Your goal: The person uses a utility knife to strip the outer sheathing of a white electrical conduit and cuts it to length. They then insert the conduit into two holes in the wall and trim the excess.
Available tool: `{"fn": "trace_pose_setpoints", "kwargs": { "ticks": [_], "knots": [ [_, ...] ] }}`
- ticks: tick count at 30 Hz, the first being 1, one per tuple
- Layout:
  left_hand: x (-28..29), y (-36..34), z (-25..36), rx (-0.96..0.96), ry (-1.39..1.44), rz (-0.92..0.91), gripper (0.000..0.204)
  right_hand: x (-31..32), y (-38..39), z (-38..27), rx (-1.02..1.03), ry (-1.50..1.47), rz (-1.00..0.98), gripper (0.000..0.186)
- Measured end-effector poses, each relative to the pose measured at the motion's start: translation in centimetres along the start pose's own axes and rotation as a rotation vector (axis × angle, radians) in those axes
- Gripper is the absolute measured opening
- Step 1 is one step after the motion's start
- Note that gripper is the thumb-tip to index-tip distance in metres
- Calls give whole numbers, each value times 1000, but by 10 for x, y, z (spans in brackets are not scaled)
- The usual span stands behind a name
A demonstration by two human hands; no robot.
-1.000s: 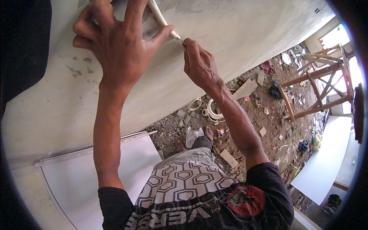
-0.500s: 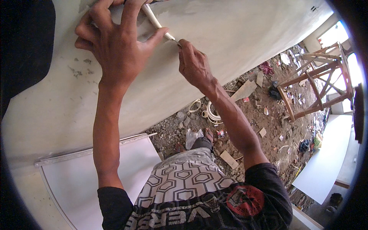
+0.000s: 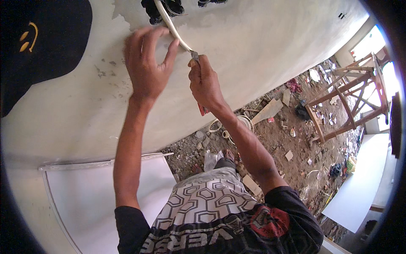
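Observation:
A white cable [image 3: 171, 26] comes out of a broken hole [image 3: 151, 10] in the plastered wall and slants down to the right. My right hand [image 3: 205, 82] is closed around pliers [image 3: 195, 56], whose metal jaws meet the cable's lower end. Part of a red handle [image 3: 202, 109] shows below that hand; the rest is hidden in the palm. Just left of the cable is my left hand [image 3: 148, 63], its fingers curved and apart and the thumb tip close beside the cable. Whether the thumb touches it, I cannot tell.
A second dark hole [image 3: 211, 2] lies at the top edge. Below the wall are rubble and litter, with a coil of white cable [image 3: 244, 122]. A wooden trestle [image 3: 351, 95] stands right. White boards [image 3: 359, 182] lean nearby. Something black with a yellow smile [image 3: 50, 46] fills the upper left.
My left hand has opened and come down off the upper cable, baring the wall hole. The right hand has shifted slightly down and turned, so the pliers' jaws and red handle now show.

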State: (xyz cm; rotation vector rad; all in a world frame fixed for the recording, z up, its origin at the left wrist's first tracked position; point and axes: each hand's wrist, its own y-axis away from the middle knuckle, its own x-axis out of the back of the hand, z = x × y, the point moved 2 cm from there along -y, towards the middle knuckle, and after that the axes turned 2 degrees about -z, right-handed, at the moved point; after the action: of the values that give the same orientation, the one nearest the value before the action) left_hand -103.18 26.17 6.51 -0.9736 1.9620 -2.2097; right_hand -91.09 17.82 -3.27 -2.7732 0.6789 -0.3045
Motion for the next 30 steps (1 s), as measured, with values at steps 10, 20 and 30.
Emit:
{"fn": "trace_pose_setpoints", "kwargs": {
  "ticks": [10, 20, 30],
  "knots": [
    [-25, 35, 46, 771, 613, -166, 24, 23, 4, -5, -54, -135, -72, 17],
    [-41, 47, 68, 994, 928, 80, 24, 62, 2, -23, 53, 92, 51, 21],
    [-49, 46, 72, 996, 956, 211, 16, 72, -32, -36, 180, 69, -157, 21]
  ]
}}
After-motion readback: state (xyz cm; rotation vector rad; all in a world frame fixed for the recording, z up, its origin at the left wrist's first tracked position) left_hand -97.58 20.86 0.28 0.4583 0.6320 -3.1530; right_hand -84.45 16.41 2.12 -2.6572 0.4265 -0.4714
